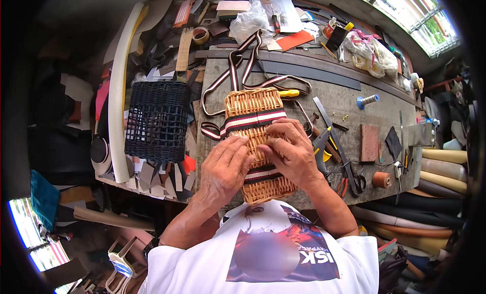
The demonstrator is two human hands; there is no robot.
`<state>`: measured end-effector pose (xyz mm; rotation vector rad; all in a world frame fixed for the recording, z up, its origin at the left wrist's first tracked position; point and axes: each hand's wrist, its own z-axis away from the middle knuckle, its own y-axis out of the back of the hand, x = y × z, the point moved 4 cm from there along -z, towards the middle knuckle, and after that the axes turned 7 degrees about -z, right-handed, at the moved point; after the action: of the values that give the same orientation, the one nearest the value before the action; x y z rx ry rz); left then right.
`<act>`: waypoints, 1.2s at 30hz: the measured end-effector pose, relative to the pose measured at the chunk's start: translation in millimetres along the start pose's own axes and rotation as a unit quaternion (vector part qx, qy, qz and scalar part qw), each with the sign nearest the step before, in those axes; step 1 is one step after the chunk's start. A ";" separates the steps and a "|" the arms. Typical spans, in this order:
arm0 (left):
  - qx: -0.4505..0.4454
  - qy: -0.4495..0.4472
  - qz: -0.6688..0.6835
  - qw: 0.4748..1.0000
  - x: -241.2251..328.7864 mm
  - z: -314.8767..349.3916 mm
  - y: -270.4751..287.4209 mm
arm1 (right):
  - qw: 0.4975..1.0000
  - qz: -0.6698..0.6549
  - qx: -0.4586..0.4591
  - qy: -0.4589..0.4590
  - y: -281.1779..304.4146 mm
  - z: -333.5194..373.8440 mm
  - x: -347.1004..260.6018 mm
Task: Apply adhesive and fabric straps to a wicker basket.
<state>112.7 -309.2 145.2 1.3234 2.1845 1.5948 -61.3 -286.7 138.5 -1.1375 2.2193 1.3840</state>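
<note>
A tan wicker basket (259, 133) lies on the workbench close to my body, with two striped bands (255, 120) of black, white and red across it. My left hand (225, 165) is closed over the basket's left side, fingers and thumb against the weave. Over the right half, my right hand (290, 150) has curled, pinched fingers near the basket's middle; whatever they hold is hidden. Long striped straps (234, 71) loop out beyond the basket's far end. A yellow-handled tool (289, 93) lies at its far right corner.
Right of the basket lie a metal ruler (336, 142), scissors (358, 183), a reddish block (369, 143), a brown thread spool (381, 180) and a blue thread spool (368, 101). A black woven basket (156, 121) sits left, beside a long pale roll (120, 96). Plastic bags (372, 56) crowd the back.
</note>
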 end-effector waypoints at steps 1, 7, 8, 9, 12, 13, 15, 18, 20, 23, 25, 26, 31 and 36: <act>0.002 0.001 0.000 1.000 -0.6 1.1 0.6 | 0.999 -0.041 0.022 -0.015 0.7 1.2 1.1; -0.010 -0.005 0.015 1.000 -0.6 0.8 -3.2 | 0.999 0.026 0.016 -0.044 -2.8 -5.0 -9.0; -0.001 -0.005 0.006 1.000 0.7 -0.4 -3.1 | 0.998 0.066 -0.011 -0.022 -5.1 -5.5 -11.3; 0.007 -0.005 -0.002 1.000 1.6 -2.0 -2.6 | 0.997 0.067 -0.011 -0.021 -3.2 -5.9 -11.1; -0.027 -0.033 -0.027 0.999 2.2 -0.2 -14.0 | 1.000 0.005 0.001 -0.005 4.6 -2.2 -9.1; -0.045 -0.047 -0.041 0.997 4.3 -1.0 -17.1 | 1.000 0.006 0.003 -0.004 6.3 1.8 -8.6; -0.067 -0.058 -0.052 0.995 7.5 -4.5 -13.6 | 0.992 -0.097 0.071 -0.045 15.2 12.1 -5.7; -0.100 -0.086 -0.117 0.984 11.4 -12.5 -16.0 | 0.982 -0.079 0.144 -0.093 42.6 35.5 2.6; -0.118 -0.091 -0.112 0.983 13.1 -16.4 -19.3 | 0.972 -0.078 0.181 -0.126 58.2 60.2 10.1; -0.175 -0.095 -0.128 0.971 17.2 -12.9 -27.5 | 0.939 -0.084 0.245 -0.224 85.1 109.1 30.5; -0.198 -0.078 -0.138 0.967 21.9 -10.5 -27.5 | 0.913 -0.100 0.267 -0.291 97.3 153.2 45.6; -0.226 -0.071 -0.157 0.959 20.7 -9.1 -28.2 | 0.911 -0.103 0.271 -0.292 102.1 169.3 46.5; -0.208 -0.076 -0.146 0.964 16.7 -9.7 -26.5 | 0.864 -0.094 0.262 -0.420 101.6 244.9 61.3; -0.163 -0.049 -0.146 0.975 33.1 -2.9 -26.3 | 0.880 -0.128 0.191 -0.415 89.9 258.7 52.5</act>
<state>76.1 -289.4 137.0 0.9184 1.8545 1.6423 -202.9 -70.2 34.5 -0.5114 1.5403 0.9817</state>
